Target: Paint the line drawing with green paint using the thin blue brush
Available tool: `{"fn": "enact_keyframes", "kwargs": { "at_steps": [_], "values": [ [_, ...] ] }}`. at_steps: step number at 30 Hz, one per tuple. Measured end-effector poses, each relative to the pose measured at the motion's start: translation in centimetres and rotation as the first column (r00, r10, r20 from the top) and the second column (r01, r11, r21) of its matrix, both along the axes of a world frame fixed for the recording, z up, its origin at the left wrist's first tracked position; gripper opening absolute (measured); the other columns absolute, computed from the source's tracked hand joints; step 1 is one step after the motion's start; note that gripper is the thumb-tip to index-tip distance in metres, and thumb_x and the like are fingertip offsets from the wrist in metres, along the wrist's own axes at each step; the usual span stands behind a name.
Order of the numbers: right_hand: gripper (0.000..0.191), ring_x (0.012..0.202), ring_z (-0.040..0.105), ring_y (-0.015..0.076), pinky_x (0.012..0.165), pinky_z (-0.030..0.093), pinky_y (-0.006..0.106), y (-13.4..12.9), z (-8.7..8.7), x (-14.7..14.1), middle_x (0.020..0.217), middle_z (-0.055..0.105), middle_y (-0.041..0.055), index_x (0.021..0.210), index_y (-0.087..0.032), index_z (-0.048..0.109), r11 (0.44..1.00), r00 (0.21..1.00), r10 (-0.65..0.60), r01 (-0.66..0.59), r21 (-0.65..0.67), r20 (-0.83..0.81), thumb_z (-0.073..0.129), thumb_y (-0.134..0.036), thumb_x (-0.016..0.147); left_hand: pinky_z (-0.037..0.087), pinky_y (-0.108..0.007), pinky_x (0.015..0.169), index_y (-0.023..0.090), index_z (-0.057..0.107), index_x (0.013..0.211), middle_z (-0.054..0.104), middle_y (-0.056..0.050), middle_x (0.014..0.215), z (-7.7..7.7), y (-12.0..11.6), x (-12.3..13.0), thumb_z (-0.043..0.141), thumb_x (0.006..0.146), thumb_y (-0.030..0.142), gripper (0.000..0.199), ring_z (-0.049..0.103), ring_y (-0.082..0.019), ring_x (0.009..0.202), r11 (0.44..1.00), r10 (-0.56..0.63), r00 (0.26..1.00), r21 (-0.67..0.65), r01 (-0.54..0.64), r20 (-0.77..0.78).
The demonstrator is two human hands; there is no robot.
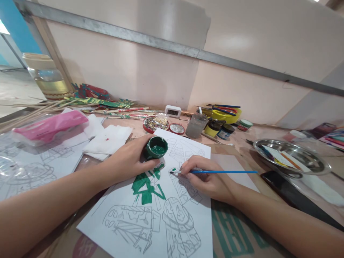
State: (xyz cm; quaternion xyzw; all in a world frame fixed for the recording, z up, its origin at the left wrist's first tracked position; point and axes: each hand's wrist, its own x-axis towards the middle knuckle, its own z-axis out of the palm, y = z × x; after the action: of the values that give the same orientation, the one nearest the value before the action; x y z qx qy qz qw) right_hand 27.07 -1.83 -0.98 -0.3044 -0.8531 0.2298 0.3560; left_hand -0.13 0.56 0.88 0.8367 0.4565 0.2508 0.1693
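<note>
One drawing sheet [158, 229] atop cardboard [64, 236], green characters [236, 231]

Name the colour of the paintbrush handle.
Blue: the paintbrush handle, held in the right hand, shows clearly in the head view.

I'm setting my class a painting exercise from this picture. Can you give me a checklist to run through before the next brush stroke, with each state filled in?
1. Paint jar held and open: ok, in the left grip, with green paint visible inside.
2. Paintbrush in hand: ok, in the right grip, bristles toward the drawing.
3. Bristles lifted off the sheet: cannot tell from this angle.
4. Green patches dry: cannot tell.
5. White tissue spotless: not ok, it has a red mark.
</note>
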Motion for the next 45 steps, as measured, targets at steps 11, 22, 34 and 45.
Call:
{"fn": "enact_keyframes", "kwargs": {
  "at_steps": [11,22,34,45],
  "values": [
    [0.018,0.077,0.071,0.0177,0.066,0.056,0.027,-0.06,0.02,0.08,0.086,0.075,0.0062,0.088,-0.021,0.069,1.0,1.0,0.012,-0.013,-0.015,-0.007,0.055,-0.01,0.085,0.05,-0.042,0.096,0.021,0.05,0.134,0.067,-0.009,0.125,-0.19,0.06,-0.15,0.063,0.088,0.05,0.056,0.065,-0.029,0.113,1.0,-0.002,1.0,0.011,0.002,0.007],
    [0.018,0.074,0.07,0.0174,0.063,0.055,0.026,0.15,-0.29,-0.09,0.084,0.074,0.0057,0.086,-0.02,0.069,1.0,1.0,-0.004,0.004,0.028,-0.001,0.055,-0.01,0.084,0.05,-0.042,0.098,0.022,0.05,0.136,0.067,-0.01,0.127,-0.31,0.06,-0.25,0.062,0.088,0.052,0.058,0.065,-0.03,0.114,1.0,0.001,1.0,0.013,-0.001,-0.003],
    [0.017,0.076,0.069,0.0178,0.065,0.055,0.028,0.13,-0.27,0.05,0.085,0.074,0.0062,0.088,-0.02,0.069,1.0,1.0,0.021,-0.021,0.015,0.009,0.055,-0.011,0.086,0.05,-0.042,0.098,0.022,0.051,0.134,0.067,-0.009,0.126,-0.41,0.15,-0.23,0.062,0.088,0.05,0.055,0.065,-0.029,0.114,1.0,-0.005,1.0,0.023,0.005,0.01],
    [0.017,0.077,0.069,0.017,0.064,0.054,0.025,-0.04,-0.27,0.1,0.085,0.072,0.0053,0.086,-0.021,0.067,1.0,1.0,0.0,-0.001,-0.009,-0.011,0.054,-0.01,0.084,0.05,-0.041,0.098,0.022,0.052,0.132,0.068,-0.008,0.126,-0.23,0.15,-0.21,0.063,0.088,0.048,0.053,0.066,-0.028,0.113,1.0,-0.015,1.0,0.028,0.014,0.016]
  ]
}}
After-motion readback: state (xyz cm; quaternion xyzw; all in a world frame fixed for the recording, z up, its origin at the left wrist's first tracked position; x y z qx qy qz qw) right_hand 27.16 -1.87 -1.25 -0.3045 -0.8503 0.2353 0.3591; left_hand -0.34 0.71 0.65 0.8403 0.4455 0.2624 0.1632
